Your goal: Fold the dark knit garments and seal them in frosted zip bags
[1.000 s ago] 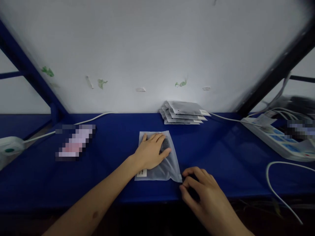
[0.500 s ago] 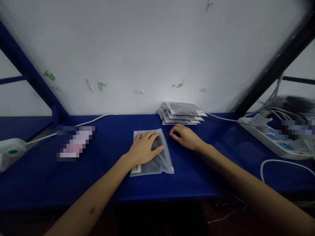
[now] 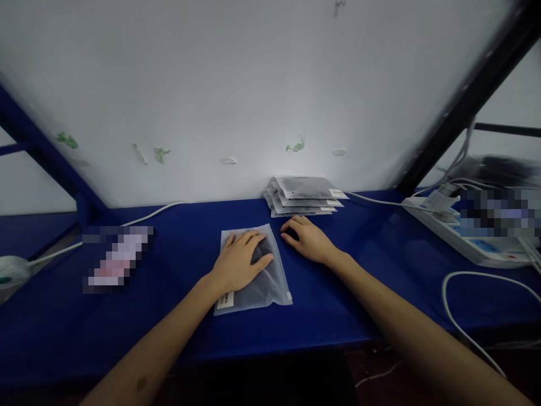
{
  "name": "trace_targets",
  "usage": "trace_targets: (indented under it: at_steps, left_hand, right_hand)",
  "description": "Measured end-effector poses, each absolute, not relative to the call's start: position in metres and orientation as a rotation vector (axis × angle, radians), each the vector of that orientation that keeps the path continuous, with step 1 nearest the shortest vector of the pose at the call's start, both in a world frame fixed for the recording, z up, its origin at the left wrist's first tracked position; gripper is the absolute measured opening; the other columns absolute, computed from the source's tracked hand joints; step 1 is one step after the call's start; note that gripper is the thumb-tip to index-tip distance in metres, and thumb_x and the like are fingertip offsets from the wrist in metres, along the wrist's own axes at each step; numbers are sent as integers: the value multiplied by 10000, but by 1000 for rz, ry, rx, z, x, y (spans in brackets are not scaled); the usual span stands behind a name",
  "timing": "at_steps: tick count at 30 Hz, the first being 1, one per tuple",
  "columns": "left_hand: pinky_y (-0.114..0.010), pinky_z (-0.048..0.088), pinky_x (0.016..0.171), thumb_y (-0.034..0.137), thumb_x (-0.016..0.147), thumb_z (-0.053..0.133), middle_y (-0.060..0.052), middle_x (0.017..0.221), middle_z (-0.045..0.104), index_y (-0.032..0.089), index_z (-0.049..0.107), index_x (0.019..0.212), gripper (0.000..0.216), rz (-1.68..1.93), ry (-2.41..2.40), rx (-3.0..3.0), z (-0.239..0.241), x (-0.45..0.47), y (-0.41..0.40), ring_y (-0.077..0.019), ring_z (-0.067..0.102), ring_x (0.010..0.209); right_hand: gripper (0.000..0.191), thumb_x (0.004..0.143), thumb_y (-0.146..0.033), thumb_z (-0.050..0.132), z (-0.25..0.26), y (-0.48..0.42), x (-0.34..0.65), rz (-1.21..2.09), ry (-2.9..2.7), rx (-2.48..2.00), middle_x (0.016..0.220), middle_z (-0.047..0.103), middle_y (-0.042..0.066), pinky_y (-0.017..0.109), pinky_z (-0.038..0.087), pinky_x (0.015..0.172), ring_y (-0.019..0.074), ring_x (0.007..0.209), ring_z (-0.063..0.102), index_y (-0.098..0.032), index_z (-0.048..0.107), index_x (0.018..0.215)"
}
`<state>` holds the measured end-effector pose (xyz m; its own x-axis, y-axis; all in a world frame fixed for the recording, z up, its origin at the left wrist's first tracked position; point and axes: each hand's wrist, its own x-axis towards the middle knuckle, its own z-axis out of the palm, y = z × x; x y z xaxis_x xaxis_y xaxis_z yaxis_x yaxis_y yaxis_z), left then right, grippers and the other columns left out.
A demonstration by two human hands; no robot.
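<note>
A frosted zip bag lies flat on the blue table, with dark contents showing through and a white label at its lower left corner. My left hand rests on top of it, palm down with the fingers spread. Just right of the bag, my right hand is on the table, its fingers loosely curved and the thumb apart from them. Nothing shows in its grasp. Behind it, close to the wall, sits a stack of similar frosted bags with white labels.
A blurred-out, phone-like flat item lies on the left of the blue table. White power strips with cables stand at the left edge and on the right. A white cable loops near the right front.
The view has shifted and tilted slightly. My right hand's thumb and fingers appear a little more parted. My left hand stays on the bag.
</note>
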<state>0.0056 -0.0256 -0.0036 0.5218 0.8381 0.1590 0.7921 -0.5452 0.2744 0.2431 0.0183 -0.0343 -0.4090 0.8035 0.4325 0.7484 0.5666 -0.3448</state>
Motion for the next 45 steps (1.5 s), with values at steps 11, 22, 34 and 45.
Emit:
trace_targets:
  at_steps: [11,22,34,45]
  left_hand:
    - [-540,275,1178,523,987,433,-97,1474,509,221,490,1391,507,466,1363,2616,-6,7,-26,-292,444,1374]
    - [-529,326,1157,484,1002,413,-97,1452,522,220,461,1404,483,578,1273,2668,-8,10,-27,-283,454,1356]
    - [-591,192,1199,612,1011,223,-150,1613,281,154,188,1576,728,312,1402,2609,-9,13,-26,-309,230,1497]
    - [-676,109,1173,612,1005,265,-124,1631,227,225,322,1539,662,105,1379,2604,-6,-5,-26,-349,142,1512]
  right_hand:
    - [239,949,-361,559,-25,3,227,308,-2247,-1139,1055,645,87,385,472,948,219,1032,599,-196,672,1079]
    - [372,826,-498,686,-29,-1,209,440,-2087,-1310,1151,525,127,441,462,1008,268,1095,570,-156,741,962]
    - [127,839,-264,643,-22,5,226,457,-2063,-1413,1082,582,94,316,484,892,181,950,607,-179,672,750]
    - [204,901,-375,617,-7,5,276,-117,-1958,-1936,1054,665,100,339,437,724,254,908,640,-195,625,996]
